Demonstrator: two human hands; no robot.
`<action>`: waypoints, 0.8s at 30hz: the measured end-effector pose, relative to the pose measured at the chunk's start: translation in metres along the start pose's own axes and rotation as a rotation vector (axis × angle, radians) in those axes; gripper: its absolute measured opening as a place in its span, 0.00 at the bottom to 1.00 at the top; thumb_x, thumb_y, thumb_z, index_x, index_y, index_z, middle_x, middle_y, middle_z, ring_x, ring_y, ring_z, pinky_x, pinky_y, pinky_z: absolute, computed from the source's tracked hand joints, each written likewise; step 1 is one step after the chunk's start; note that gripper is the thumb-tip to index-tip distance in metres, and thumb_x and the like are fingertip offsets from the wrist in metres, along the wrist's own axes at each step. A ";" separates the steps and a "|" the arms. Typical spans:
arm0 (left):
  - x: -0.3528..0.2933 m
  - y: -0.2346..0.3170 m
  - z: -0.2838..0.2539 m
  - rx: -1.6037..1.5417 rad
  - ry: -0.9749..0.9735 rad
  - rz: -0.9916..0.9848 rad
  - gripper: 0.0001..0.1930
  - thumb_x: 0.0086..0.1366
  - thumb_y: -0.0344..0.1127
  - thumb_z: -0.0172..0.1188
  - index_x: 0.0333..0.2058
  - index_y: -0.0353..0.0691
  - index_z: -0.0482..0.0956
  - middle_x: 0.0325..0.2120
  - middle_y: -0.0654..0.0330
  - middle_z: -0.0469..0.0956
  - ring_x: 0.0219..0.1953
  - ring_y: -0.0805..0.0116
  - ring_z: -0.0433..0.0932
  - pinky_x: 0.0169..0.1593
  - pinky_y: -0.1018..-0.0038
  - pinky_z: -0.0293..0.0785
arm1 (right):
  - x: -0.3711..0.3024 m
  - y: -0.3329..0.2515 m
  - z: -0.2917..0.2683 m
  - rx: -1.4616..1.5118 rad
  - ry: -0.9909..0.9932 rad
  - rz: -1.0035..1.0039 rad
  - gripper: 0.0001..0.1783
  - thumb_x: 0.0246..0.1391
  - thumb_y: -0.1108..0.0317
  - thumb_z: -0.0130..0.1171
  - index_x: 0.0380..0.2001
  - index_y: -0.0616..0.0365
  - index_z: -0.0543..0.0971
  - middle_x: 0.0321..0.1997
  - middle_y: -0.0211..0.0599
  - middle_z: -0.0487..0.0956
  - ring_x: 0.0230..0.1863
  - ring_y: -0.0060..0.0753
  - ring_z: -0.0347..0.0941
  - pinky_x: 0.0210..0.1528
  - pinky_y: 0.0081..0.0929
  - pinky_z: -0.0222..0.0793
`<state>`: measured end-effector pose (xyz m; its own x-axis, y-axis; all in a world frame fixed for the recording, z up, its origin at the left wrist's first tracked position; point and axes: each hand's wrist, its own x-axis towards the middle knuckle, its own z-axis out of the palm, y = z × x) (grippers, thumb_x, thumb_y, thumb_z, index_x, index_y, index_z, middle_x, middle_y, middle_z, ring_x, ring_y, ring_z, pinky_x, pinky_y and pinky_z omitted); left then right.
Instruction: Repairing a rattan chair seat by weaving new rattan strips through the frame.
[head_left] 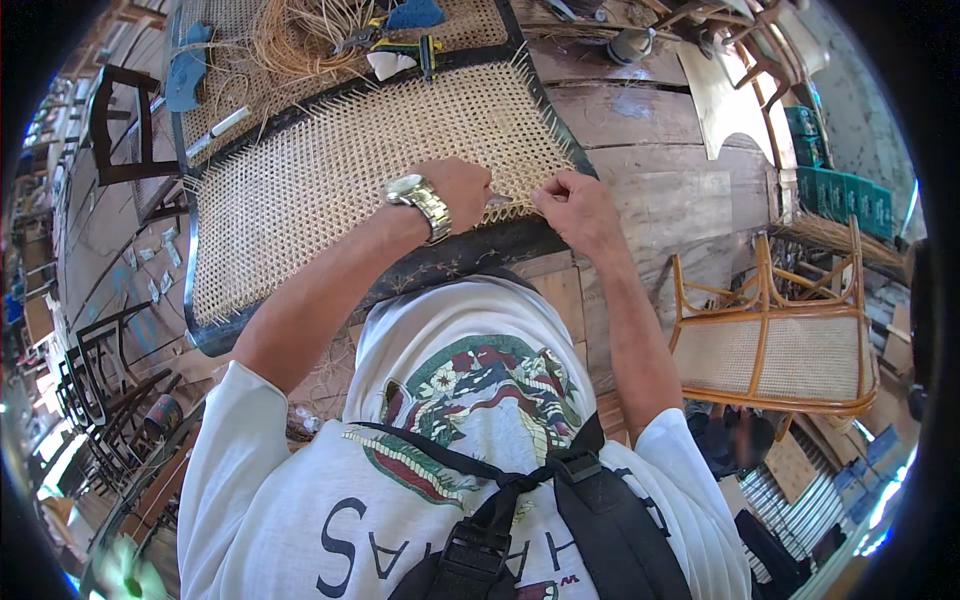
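Observation:
A woven cane panel [370,140] in a dark frame [450,252] lies in front of me, with loose strand ends sticking out along its far and left edges. My left hand [458,195], with a metal watch [418,203] on the wrist, rests closed on the weave near its near right corner. What its fingers hold is hidden. Just right of it, my right hand [580,212] is closed in a pinch beside the frame's right side. Anything between those fingertips is too small to name. Woven strands show in the small gap between the hands.
Beyond the panel lie a tangled bundle of cane strands [300,40], a yellow-and-black handled tool [428,58], a white lump [390,65] and blue pieces [188,75]. A white tube [230,122] lies at left. A rattan seat [770,355] stands right; green crates [845,200] sit behind it.

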<state>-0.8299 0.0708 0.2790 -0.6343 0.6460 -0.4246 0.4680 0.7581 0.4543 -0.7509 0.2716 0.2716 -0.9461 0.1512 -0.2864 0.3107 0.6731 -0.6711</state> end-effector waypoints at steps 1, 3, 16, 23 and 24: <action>0.003 0.003 -0.001 0.103 -0.031 -0.023 0.12 0.61 0.39 0.56 0.34 0.40 0.84 0.31 0.48 0.84 0.36 0.48 0.84 0.39 0.57 0.80 | 0.000 0.000 0.001 0.000 -0.001 0.002 0.12 0.52 0.62 0.64 0.30 0.62 0.82 0.23 0.37 0.80 0.25 0.24 0.75 0.32 0.26 0.71; 0.002 0.016 -0.012 0.231 -0.069 -0.062 0.12 0.61 0.39 0.58 0.37 0.42 0.86 0.34 0.49 0.85 0.39 0.52 0.85 0.40 0.56 0.81 | 0.000 0.000 0.002 -0.040 0.124 -0.045 0.11 0.51 0.63 0.64 0.29 0.62 0.81 0.23 0.37 0.80 0.25 0.24 0.74 0.31 0.26 0.70; 0.011 0.033 0.002 0.295 -0.049 0.018 0.12 0.63 0.37 0.55 0.34 0.40 0.87 0.34 0.48 0.85 0.38 0.54 0.85 0.40 0.59 0.82 | 0.003 0.001 -0.006 0.028 0.092 -0.058 0.12 0.51 0.63 0.64 0.28 0.63 0.81 0.21 0.36 0.79 0.24 0.22 0.72 0.31 0.26 0.70; 0.010 0.013 0.014 0.050 -0.050 -0.079 0.14 0.65 0.45 0.57 0.34 0.40 0.83 0.30 0.45 0.82 0.36 0.46 0.82 0.41 0.53 0.76 | 0.012 0.014 0.006 -0.069 -0.070 -0.011 0.11 0.50 0.60 0.64 0.28 0.58 0.83 0.27 0.41 0.81 0.29 0.37 0.78 0.34 0.35 0.72; 0.005 0.017 0.009 0.049 -0.036 -0.077 0.15 0.65 0.43 0.56 0.36 0.38 0.84 0.32 0.44 0.83 0.37 0.46 0.83 0.41 0.54 0.78 | 0.012 0.012 0.010 -0.138 -0.042 0.001 0.11 0.48 0.58 0.64 0.28 0.54 0.83 0.30 0.43 0.82 0.33 0.47 0.80 0.37 0.41 0.73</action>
<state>-0.8202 0.0876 0.2772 -0.6471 0.5880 -0.4853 0.4489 0.8084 0.3809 -0.7577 0.2747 0.2531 -0.9403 0.1231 -0.3172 0.2930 0.7669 -0.5710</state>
